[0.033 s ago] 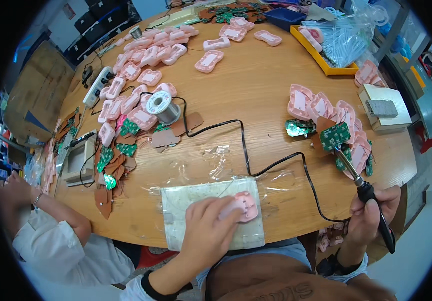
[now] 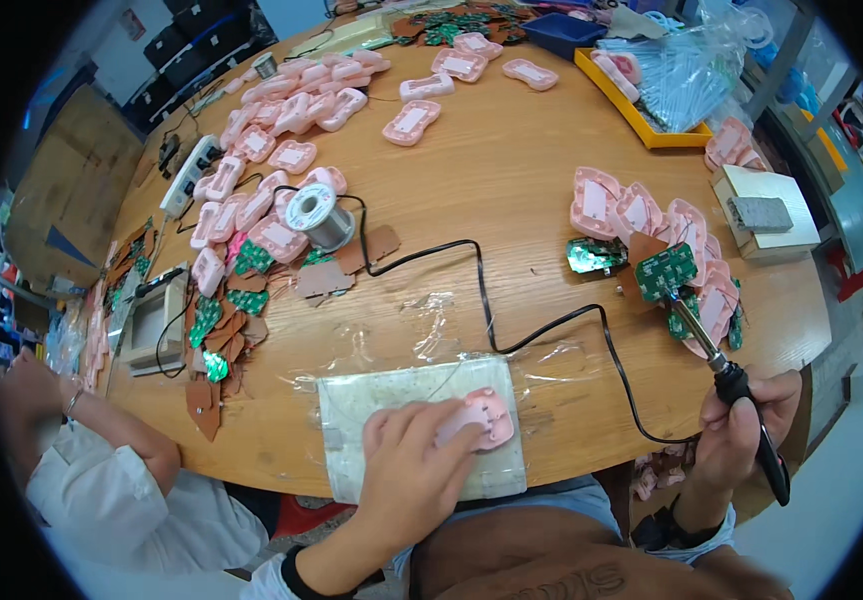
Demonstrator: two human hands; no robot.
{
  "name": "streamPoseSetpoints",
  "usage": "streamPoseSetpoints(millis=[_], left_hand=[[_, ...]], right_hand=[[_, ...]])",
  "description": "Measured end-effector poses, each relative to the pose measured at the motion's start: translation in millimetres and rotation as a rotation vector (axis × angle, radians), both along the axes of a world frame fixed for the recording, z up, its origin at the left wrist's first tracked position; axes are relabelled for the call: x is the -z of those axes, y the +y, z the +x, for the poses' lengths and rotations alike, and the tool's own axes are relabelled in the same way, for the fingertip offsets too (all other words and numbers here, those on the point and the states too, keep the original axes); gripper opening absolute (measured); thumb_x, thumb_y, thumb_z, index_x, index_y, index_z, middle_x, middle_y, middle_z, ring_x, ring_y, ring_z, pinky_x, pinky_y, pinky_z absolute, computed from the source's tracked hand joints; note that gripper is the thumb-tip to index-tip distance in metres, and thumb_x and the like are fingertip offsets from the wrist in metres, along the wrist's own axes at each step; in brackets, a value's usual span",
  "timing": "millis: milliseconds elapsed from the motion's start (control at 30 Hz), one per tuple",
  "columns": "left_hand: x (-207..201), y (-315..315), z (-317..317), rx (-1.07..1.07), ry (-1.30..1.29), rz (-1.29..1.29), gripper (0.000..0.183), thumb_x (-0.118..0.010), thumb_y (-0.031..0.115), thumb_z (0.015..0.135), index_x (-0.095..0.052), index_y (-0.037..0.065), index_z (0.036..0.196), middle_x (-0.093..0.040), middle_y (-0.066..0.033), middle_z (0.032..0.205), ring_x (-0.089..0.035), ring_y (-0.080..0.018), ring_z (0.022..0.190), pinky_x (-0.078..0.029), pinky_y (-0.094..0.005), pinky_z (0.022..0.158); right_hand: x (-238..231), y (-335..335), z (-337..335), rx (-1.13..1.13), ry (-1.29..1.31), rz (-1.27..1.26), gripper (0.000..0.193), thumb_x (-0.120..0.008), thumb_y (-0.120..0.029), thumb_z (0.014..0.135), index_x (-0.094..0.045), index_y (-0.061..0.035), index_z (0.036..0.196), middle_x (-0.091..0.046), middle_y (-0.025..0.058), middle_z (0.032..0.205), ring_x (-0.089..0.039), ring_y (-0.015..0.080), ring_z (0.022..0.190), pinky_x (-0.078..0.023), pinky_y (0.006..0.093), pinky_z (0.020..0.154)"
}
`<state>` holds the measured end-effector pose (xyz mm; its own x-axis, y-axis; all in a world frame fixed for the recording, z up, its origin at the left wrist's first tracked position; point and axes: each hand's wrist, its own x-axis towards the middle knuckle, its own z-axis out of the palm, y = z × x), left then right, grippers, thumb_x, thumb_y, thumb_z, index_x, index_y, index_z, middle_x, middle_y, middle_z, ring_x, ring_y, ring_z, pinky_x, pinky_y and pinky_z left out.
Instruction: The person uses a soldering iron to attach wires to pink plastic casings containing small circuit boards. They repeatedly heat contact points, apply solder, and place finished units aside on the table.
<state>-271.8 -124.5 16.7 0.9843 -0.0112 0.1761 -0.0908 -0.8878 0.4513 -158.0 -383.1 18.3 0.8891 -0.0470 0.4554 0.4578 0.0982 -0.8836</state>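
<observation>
My left hand (image 2: 413,445) is closed on a pink plastic shell (image 2: 491,420), pressing it onto a pale pad (image 2: 346,395) at the table's near edge. The fingers cover much of the shell. At the right, my right hand (image 2: 751,420) grips a soldering iron (image 2: 741,395) by its black handle. Its metal shaft points up and away, with the tip at a green circuit board (image 2: 666,270). Whether the tip touches the board, I cannot tell. That board lies on a heap of pink shells (image 2: 686,220), next to another green board (image 2: 596,256).
A black cord (image 2: 551,325) runs across the table. Left stand a solder spool (image 2: 321,215), piled pink shells (image 2: 301,100) and a power strip (image 2: 189,178). A yellow tray (image 2: 641,125) and a white box with a grey block (image 2: 763,214) are right. A co-worker's arm (image 2: 121,425) rests left.
The view has shifted slightly. My left hand and the pink shell have come a little nearer to me; my right hand and the soldering iron look unchanged.
</observation>
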Motion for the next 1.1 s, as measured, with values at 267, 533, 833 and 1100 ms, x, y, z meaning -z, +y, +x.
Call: streamPoseSetpoints(millis=[267,533,833,1100], left_hand=[[22,16,70,-0.192,-0.107,-0.158,0.025,-0.070,0.007,0.074,-0.066,0.005,0.098,-0.064,-0.0111,0.086,-0.059,-0.0286,0.084,-0.044,-0.0390,0.076],[-13,18,52,-0.355,0.031,-0.337,0.007,-0.070,0.006,0.075,-0.067,0.004,0.081,-0.065,-0.0127,0.087,-0.059,-0.0299,0.080,-0.046,-0.0392,0.074],[14,-32,6,-0.479,0.051,-0.468,0.008,-0.071,-0.001,0.073,-0.067,0.000,0.080,-0.062,-0.0145,0.107,-0.059,-0.0265,0.093,-0.049,-0.0343,0.081],[11,-32,4,-0.456,0.075,-0.485,0.010,-0.072,-0.001,0.072,-0.068,0.001,0.081,-0.063,-0.0141,0.108,-0.060,-0.0253,0.092,-0.049,-0.0328,0.079]], right_hand=[[6,13,4,-0.039,0.054,-0.041,0.027,-0.061,-0.015,0.083,-0.042,-0.0046,0.097,-0.052,0.0109,0.072,-0.051,0.0117,0.054,-0.041,0.0210,0.047],[6,2,-3,-0.241,0.028,-0.101,0.031,-0.069,-0.013,0.081,-0.043,-0.0042,0.097,-0.057,0.0107,0.069,-0.055,0.0150,0.057,-0.047,0.0274,0.056],[21,22,1,-0.616,-0.061,-0.337,0.034,-0.076,-0.006,0.070,-0.052,-0.0045,0.095,-0.057,0.0090,0.064,-0.053,0.0192,0.049,-0.039,0.0295,0.045],[13,29,10,-0.754,-0.135,-0.524,0.030,-0.079,-0.008,0.065,-0.058,-0.0075,0.087,-0.057,0.0061,0.063,-0.053,0.0204,0.047,-0.037,0.0296,0.041]])
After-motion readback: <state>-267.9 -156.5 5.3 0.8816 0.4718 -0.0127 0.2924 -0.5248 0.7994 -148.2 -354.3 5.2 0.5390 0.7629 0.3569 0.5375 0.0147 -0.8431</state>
